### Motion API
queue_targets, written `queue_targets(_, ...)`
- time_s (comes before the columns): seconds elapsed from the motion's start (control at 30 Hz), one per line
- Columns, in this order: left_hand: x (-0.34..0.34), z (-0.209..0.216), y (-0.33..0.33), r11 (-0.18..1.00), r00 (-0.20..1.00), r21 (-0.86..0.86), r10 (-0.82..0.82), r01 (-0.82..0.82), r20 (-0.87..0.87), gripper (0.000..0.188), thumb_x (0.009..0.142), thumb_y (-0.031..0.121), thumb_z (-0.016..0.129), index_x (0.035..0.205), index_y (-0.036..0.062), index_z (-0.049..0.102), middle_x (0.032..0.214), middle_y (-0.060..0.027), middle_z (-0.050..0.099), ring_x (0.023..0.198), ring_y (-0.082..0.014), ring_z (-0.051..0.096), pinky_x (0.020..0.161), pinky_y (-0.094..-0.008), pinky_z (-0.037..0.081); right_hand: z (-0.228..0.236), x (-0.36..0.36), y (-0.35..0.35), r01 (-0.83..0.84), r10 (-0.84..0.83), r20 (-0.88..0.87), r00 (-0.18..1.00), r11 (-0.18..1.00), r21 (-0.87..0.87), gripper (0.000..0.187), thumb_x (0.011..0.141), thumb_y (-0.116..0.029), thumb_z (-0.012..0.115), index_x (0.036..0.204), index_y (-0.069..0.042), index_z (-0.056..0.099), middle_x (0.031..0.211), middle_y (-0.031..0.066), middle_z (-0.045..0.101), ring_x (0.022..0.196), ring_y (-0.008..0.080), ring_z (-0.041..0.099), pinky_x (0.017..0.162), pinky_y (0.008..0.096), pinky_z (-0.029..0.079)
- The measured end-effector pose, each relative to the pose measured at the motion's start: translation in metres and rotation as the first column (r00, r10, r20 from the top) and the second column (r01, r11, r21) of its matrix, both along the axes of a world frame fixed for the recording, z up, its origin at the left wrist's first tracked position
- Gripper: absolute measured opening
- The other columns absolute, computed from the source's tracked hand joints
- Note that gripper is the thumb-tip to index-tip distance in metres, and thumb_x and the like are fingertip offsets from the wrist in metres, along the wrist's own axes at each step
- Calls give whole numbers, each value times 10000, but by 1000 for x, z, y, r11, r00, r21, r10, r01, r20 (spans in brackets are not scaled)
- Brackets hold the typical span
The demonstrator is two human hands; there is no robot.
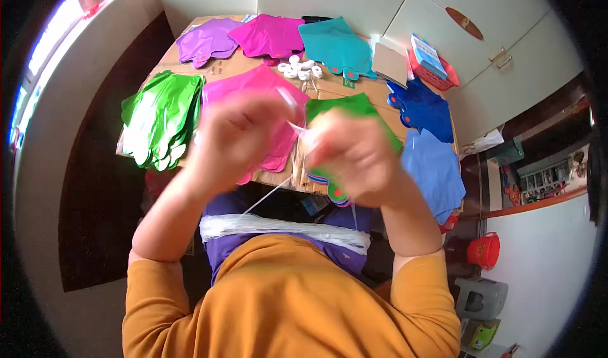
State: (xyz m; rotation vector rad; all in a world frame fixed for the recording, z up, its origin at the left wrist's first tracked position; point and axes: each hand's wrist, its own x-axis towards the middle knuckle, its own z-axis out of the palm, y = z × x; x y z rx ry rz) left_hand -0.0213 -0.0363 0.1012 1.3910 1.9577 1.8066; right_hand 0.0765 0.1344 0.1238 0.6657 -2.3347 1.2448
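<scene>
My left hand (237, 139) and my right hand (358, 158) are raised close together above the table edge, both blurred. Between them runs a thin white string (296, 127), pinched by both hands; a strand of it (266, 196) hangs down toward a bundle of white string (285, 226) lying across my lap. My right hand also grips a flat green foil balloon (345, 106), whose striped neck (337, 192) sticks out below the hand. Behind my left hand lies a pink foil balloon (272, 85).
The cardboard-covered table (329, 89) holds stacks of foil balloons: green (161, 117), purple (206, 41), magenta (269, 35), teal (335, 47), dark blue (424, 108), light blue (437, 168). White rings (299, 68), a red basket (434, 73), and a red bucket (484, 250) on the floor.
</scene>
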Motion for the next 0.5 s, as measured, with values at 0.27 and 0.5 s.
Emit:
queue_targets(0.27,-3,1,0,996,970,-76,-29,49,243,170,902,36,499,996,10,638,848,-49,655,707,-74,579,582,-211,465,-6,3,3,-197,209,73,975,969,-147,166,901,-143,546,776,-35,530,724,26,530,667,113,489,628,222,404)
queue_targets(0.5,-5,5,2,970,928,227,-158,82,338,216,842,-24,536,1048,-24,599,845,-66,643,592,-68,525,513,-197,443,-17,2,1,-108,85,147,986,981,160,176,900,-184,551,823,-26,548,650,139,521,613,306,547,585,349,446)
